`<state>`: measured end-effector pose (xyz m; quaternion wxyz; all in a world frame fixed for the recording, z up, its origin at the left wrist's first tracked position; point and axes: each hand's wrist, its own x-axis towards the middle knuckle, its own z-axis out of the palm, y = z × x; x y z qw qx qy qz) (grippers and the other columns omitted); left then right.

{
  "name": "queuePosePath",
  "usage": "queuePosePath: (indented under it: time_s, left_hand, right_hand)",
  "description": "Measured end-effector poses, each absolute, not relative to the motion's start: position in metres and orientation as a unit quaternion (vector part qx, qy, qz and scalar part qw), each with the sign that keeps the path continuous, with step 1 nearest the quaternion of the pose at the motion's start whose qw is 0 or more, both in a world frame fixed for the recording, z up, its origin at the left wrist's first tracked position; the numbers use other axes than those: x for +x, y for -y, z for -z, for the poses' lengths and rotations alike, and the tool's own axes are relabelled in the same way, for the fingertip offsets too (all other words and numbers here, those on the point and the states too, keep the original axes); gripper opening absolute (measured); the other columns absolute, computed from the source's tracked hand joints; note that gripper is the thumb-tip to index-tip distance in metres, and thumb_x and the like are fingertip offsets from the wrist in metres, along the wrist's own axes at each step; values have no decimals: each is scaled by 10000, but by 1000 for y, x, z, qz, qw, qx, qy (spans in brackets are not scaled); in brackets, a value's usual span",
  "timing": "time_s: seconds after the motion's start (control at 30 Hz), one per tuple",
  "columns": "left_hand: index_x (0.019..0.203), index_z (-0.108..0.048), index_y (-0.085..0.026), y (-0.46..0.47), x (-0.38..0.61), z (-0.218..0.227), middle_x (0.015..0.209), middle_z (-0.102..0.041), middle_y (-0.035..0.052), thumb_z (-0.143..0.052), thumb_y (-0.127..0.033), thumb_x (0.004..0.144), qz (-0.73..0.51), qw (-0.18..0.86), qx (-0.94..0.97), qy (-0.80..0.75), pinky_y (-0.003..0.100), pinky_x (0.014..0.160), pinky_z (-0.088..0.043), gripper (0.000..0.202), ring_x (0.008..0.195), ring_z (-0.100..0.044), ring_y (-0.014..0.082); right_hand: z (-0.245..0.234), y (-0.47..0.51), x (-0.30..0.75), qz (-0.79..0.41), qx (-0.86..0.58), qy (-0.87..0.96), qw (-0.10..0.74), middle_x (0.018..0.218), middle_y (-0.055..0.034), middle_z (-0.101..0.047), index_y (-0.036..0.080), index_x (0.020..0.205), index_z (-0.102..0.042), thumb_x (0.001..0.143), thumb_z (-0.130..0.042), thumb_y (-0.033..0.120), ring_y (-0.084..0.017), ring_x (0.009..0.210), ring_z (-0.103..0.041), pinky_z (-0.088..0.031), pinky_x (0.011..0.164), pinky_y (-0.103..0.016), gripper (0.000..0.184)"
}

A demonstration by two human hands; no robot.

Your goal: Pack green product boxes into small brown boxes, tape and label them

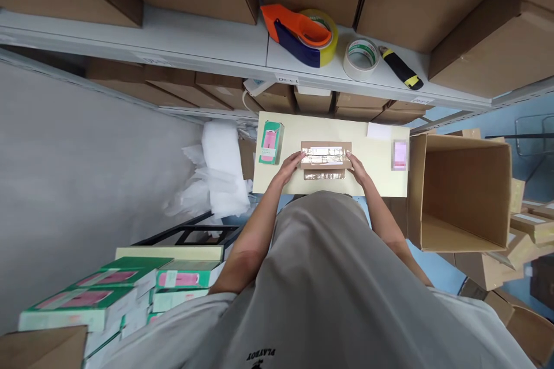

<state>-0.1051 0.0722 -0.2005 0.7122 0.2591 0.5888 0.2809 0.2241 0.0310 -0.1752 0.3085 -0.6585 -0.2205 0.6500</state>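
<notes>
A small brown cardboard box (304, 164) lies over the middle of the pale tabletop (381, 181). A white label under shiny clear tape covers much of its upper face, and a taped brown strip shows along its near side. My left hand (291, 167) grips the box's left end, thumb and fingers at the edge. At the right end, my right hand (357, 169) holds it the same way. Fingers under the box are hidden. Left of my left hand stands a green box with a pink picture (270, 144).
On the shelf (194, 31) sit an orange and blue tape dispenser (298, 34), a tape roll (360, 59) and a utility knife (400, 69). A large open carton (465, 193) stands right, a phone (400, 155) near it. White foam wrap (225, 167) and stacked green boxes (99, 282) are left.
</notes>
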Motion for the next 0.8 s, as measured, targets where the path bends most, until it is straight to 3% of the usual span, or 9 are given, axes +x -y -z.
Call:
queuePosePath:
  time_s: [0.13, 0.3, 0.47, 0.67, 0.8]
  left_hand:
    - [1304, -818, -239, -59, -101, 203, 1475, -802, 151, -991, -743, 713, -306, 717, 234, -581, 485, 1224, -559, 796, 1474, -686, 390]
    - [1306, -795, -237, -69, -102, 205, 1449, -804, 151, -1047, -543, 737, -344, 672, 253, -606, 490, 1320, -500, 693, 1491, -680, 352]
    - [1328, -775, -236, -79, -107, 202, 1422, -802, 170, -1068, -448, 748, -324, 701, 241, -588, 509, 1330, -496, 684, 1498, -684, 349]
    - [1363, -757, -219, -79, -105, 196, 1420, -797, 178, -1084, -426, 724, -334, 712, 215, -578, 517, 1306, -523, 747, 1464, -702, 352]
    - [1383, -736, -247, -77, -102, 192, 1417, -800, 132, -1078, -464, 715, -330, 722, 206, -572, 455, 1265, -553, 781, 1443, -711, 319]
  right_hand:
    - [175, -14, 224, -645, -654, 231, 321, 1664, -6, -688, 389, 1400, -763, 893, -749, 861, -311, 1565, -604, -501, 1308, -516, 693]
    - [171, -16, 230, -652, -652, 232, 311, 1602, -40, -733, 358, 1386, -760, 873, -789, 850, -312, 1494, -652, -532, 1269, -502, 712]
    - [168, -21, 235, -652, -651, 243, 305, 1566, -50, -756, 342, 1326, -767, 851, -807, 845, -300, 1433, -698, -521, 1274, -503, 693]
    - [167, -21, 229, -623, -661, 251, 335, 1507, -79, -789, 299, 1272, -783, 825, -840, 810, -305, 1411, -706, -549, 1230, -489, 682]
    - [171, -21, 228, -592, -685, 244, 347, 1462, -95, -805, 274, 1285, -787, 779, -865, 786, -312, 1401, -700, -567, 1213, -489, 724]
